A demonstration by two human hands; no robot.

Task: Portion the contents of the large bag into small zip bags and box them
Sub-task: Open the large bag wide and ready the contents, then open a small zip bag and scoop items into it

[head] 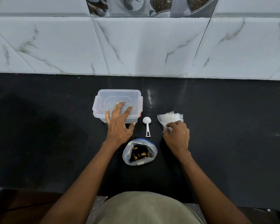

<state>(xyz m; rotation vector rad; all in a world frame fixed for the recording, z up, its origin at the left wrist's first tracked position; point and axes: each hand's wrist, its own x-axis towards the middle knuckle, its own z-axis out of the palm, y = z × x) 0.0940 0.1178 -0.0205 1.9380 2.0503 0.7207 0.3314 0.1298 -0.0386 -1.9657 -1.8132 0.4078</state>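
A clear plastic box (118, 97) with its lid on stands on the black counter. My left hand (119, 125) lies on the lid's near edge with fingers spread straight. To the right, a stack of small clear zip bags (169, 118) lies fanned out; my right hand (176, 136) pinches the near end of the stack with curled fingers. A white measuring scoop (147, 125) lies between box and bags. Close to me stands the large open bag (139, 151), with a blue zip rim and yellowish-brown pieces inside.
The black counter (55, 126) runs left and right, backed by a grey marble-tiled wall (136, 46). Its front edge is near my body at the bottom of the view.
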